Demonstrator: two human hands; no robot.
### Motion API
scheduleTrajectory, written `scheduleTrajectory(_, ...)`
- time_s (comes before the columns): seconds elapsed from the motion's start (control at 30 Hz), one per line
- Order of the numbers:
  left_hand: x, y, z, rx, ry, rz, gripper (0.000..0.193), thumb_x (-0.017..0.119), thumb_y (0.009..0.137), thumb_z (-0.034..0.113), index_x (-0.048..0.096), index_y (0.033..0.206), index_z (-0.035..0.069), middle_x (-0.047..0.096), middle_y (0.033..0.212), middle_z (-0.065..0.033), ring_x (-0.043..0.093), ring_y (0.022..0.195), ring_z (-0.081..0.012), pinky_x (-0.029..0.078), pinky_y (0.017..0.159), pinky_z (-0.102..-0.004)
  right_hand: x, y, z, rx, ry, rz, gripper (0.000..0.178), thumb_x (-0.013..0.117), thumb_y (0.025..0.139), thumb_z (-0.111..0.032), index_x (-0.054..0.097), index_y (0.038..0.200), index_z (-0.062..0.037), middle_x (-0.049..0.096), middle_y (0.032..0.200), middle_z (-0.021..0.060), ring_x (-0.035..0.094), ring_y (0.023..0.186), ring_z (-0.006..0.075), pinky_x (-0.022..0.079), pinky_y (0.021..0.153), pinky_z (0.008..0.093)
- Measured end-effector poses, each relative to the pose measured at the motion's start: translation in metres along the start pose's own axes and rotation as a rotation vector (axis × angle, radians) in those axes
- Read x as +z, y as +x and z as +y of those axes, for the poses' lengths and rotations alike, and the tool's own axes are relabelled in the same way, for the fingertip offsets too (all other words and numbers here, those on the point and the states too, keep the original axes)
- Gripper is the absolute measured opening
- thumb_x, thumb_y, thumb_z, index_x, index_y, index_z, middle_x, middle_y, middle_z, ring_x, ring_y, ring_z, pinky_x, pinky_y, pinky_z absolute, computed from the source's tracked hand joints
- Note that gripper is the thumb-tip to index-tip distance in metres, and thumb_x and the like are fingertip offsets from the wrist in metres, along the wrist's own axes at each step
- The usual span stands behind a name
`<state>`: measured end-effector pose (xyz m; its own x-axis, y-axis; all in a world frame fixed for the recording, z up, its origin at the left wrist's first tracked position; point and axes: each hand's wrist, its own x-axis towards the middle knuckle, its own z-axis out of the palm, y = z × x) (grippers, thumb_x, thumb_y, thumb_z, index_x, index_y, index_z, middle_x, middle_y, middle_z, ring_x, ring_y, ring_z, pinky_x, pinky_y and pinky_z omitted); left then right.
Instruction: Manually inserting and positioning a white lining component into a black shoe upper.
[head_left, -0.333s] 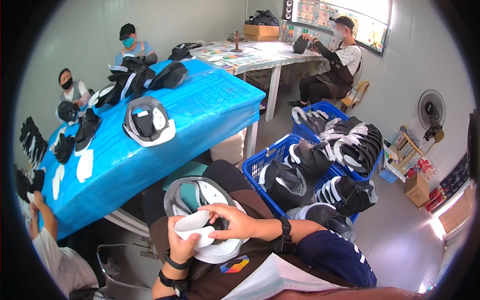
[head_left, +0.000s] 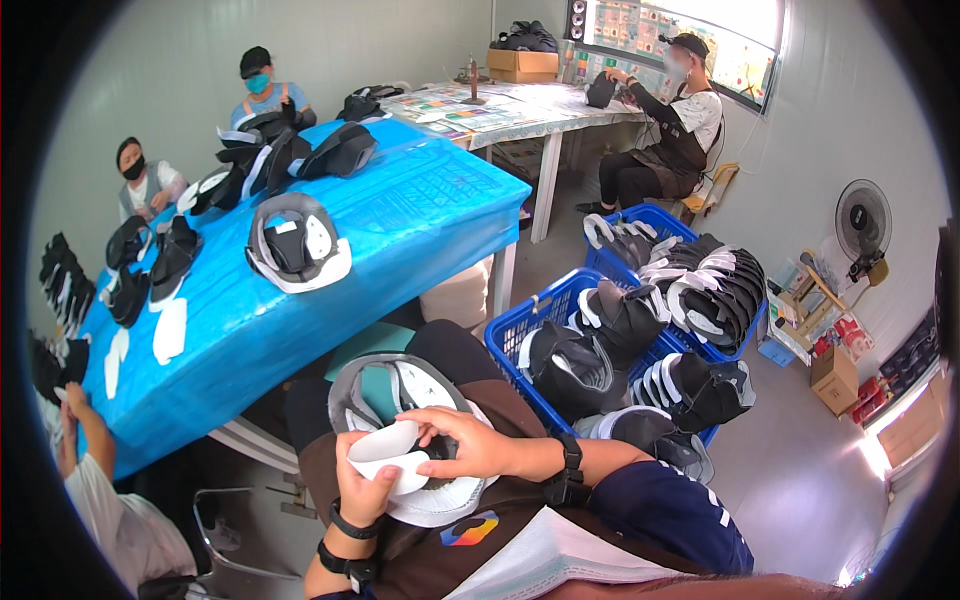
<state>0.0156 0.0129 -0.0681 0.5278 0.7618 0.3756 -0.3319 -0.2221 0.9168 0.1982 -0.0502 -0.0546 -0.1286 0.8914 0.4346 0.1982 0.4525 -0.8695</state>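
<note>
On my lap lies a grey and white shoe upper (head_left: 440, 512), opening upward, with pale lining showing. Just above it I hold a thin white insert piece (head_left: 385, 448), bent into a curve. My left hand (head_left: 362, 492) grips its left end with the thumb in front. My right hand (head_left: 462, 442) pinches its right side between thumb and fingers. The lower part of the shoe upper is partly covered by my hands and the piece.
A blue-covered table (head_left: 400, 225) stands ahead, bearing several shoe uppers (head_left: 292, 245) and white cut pieces (head_left: 171, 332). Blue baskets (head_left: 540, 385) filled with black and white uppers stand close on my right. Co-workers sit around, one person's arm (head_left: 95, 435) at the left edge.
My hands and the white piece look the same. Across the table, one person's dark upper now rests on the table, and the person in blue has raised a hand.
</note>
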Motion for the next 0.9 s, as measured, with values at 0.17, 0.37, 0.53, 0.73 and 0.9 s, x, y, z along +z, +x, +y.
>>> scheduleTrajectory(0.17, 0.002, 0.001, 0.002, 0.015, 0.035, 0.014, 0.057, 0.072, 0.071, 0.034, 0.038, 0.103, 0.003, 0.051, 0.092, -0.0071, 0.05, 0.084, -0.0133, 0.042, 0.075, -0.0267, -0.005, 0.001, -0.006, 0.045, -0.006, -0.008, 0.064, 0.072, 0.071, -0.02, 0.042, 0.125, -0.002, 0.051, 0.106, 0.0119, 0.052, 0.09, 0.0165, 0.043, 0.083, 0.0294)
scheduleTrajectory(0.37, 0.002, 0.001, 0.002, 0.117, 0.075, 0.085, 0.056, 0.072, 0.07, 0.038, 0.039, 0.1, 0.003, 0.048, 0.087, -0.0059, 0.048, 0.079, -0.0128, 0.04, 0.071, -0.0258, -0.037, 0.004, -0.005, -0.469, 0.155, 0.588, 0.057, 0.053, 0.08, 0.004, 0.018, 0.124, -0.0048, 0.056, 0.085, 0.0094, 0.054, 0.073, 0.0133, 0.044, 0.073, 0.0255)
scheduleTrajectory(0.53, 0.002, 0.001, 0.0, 0.12, 0.064, 0.068, 0.056, 0.072, 0.07, 0.038, 0.039, 0.1, 0.003, 0.048, 0.087, -0.0059, 0.048, 0.078, -0.0126, 0.04, 0.071, -0.0255, -0.072, -0.005, -0.028, -0.513, 0.236, 0.785, 0.066, 0.049, 0.08, 0.008, 0.009, 0.128, -0.0148, 0.048, 0.073, 0.0066, 0.044, 0.062, 0.0093, 0.038, 0.059, 0.0209)
scheduleTrajectory(0.73, 0.003, 0.002, -0.002, 0.121, 0.065, 0.044, 0.058, 0.072, 0.07, 0.037, 0.038, 0.102, 0.003, 0.05, 0.09, -0.0061, 0.049, 0.082, -0.0129, 0.041, 0.073, -0.0261, -0.088, -0.013, -0.047, -0.545, 0.322, 0.695, 0.079, 0.05, 0.079, 0.007, 0.005, 0.135, -0.0251, 0.044, 0.067, 0.0061, 0.036, 0.047, 0.0099, 0.034, 0.049, 0.0244)
scheduleTrajectory(0.9, 0.005, 0.002, -0.002, 0.102, 0.054, 0.041, 0.059, 0.073, 0.07, 0.037, 0.038, 0.103, 0.002, 0.051, 0.091, -0.0062, 0.049, 0.082, -0.0127, 0.041, 0.074, -0.0262, -0.082, -0.019, -0.04, -0.582, 0.393, 0.556, 0.07, 0.052, 0.077, 0.01, 0.012, 0.127, -0.0195, 0.048, 0.07, 0.0084, 0.046, 0.058, 0.012, 0.04, 0.057, 0.0235)
